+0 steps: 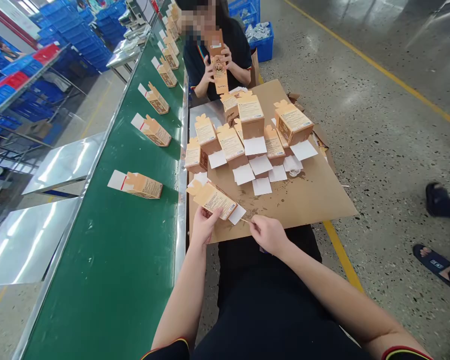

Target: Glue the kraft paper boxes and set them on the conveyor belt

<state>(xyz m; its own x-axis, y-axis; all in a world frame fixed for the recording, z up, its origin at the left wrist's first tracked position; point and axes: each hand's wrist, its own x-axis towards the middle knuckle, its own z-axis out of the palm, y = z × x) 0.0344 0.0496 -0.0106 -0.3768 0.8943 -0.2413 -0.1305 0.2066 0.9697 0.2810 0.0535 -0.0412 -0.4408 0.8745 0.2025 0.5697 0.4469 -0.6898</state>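
My left hand (pixel 205 224) grips a small tan-and-brown printed carton (pixel 215 201) near the front of the cardboard-covered table. The carton is tilted, and its white end flap (pixel 237 214) points toward my right hand. My right hand (pixel 268 234) is closed on a thin pale stick (pixel 246 221), whose tip is at or close to that flap; whether it touches I cannot tell. Beyond my hands, a pile of similar cartons (pixel 230 145) stands with white flaps folded out toward me.
A green conveyor belt (pixel 135 240) runs along my left, bearing a row of cartons (pixel 144 185). Across the table a person (pixel 234 50) holds up another carton (pixel 220 70). Blue crates (pixel 263 42) stand behind. A sandalled foot (pixel 437 265) shows at right.
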